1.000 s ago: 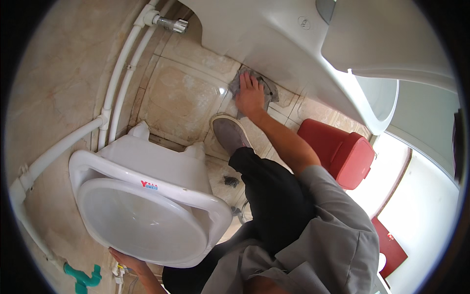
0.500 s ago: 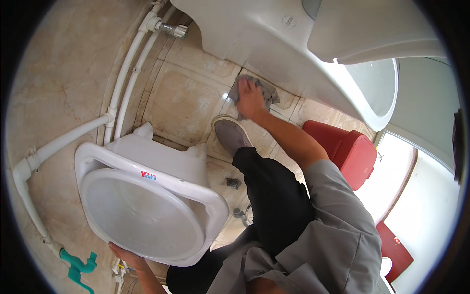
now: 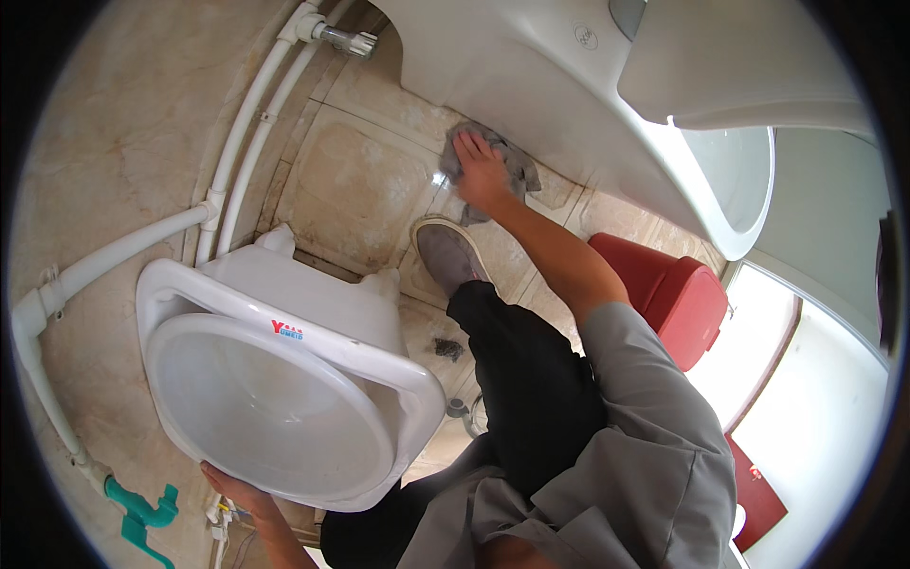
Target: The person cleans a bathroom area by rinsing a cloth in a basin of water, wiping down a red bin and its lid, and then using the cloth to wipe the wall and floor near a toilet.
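My right hand (image 3: 482, 173) presses a damp grey cleaning rag (image 3: 523, 169) onto the tiled floor, its fingers on the cloth and folds spreading out around it. The rag lies beside the base of a white toilet-like ceramic fixture (image 3: 531, 81). With my left hand (image 3: 235, 486) I hold the near rim of a white basin (image 3: 275, 417), my fingertips showing at its outer edge and the thumb hidden. The basin is tilted against the wall side. My grey shoe (image 3: 445, 251) stands on the floor just short of the rag.
White pipes (image 3: 232, 175) with a metal valve (image 3: 351, 41) run along the left wall. A green tap (image 3: 142, 512) sits at lower left. A red bin (image 3: 664, 294) stands to the right. A small dark floor drain (image 3: 448, 350) and a grey hose (image 3: 460, 410) lie near my leg.
My right hand and the rag have slid slightly along the floor, away from me. The view has shifted a little. My left hand stays at the basin's rim.
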The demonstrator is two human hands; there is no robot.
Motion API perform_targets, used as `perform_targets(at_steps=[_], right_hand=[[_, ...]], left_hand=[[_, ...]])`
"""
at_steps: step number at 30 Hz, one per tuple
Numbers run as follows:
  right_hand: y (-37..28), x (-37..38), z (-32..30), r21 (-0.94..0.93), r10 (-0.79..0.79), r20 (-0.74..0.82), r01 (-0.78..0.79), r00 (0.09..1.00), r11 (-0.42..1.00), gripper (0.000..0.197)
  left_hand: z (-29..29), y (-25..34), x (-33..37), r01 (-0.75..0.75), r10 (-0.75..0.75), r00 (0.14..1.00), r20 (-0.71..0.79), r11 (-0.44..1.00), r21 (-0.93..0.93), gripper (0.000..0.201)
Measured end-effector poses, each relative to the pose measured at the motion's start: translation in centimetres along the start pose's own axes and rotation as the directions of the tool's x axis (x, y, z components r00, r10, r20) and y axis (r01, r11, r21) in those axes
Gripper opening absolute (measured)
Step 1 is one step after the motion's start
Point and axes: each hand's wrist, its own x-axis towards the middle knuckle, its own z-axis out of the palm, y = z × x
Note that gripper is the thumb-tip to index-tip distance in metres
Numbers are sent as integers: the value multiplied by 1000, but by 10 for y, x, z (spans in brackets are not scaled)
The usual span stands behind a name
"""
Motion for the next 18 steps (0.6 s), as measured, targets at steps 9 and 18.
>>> perform_targets(at_steps=[9, 18], right_hand=[[-18, 43, -2, -24, -158, -51, 157, 986, 987, 79], [10, -5, 4, -26, -113, 38, 114, 993, 993, 77]], left_hand=[[-7, -25, 10, -114, 95, 989, 111, 975, 188, 51], [-11, -41, 1, 143, -140, 990, 29, 982, -121, 65]])
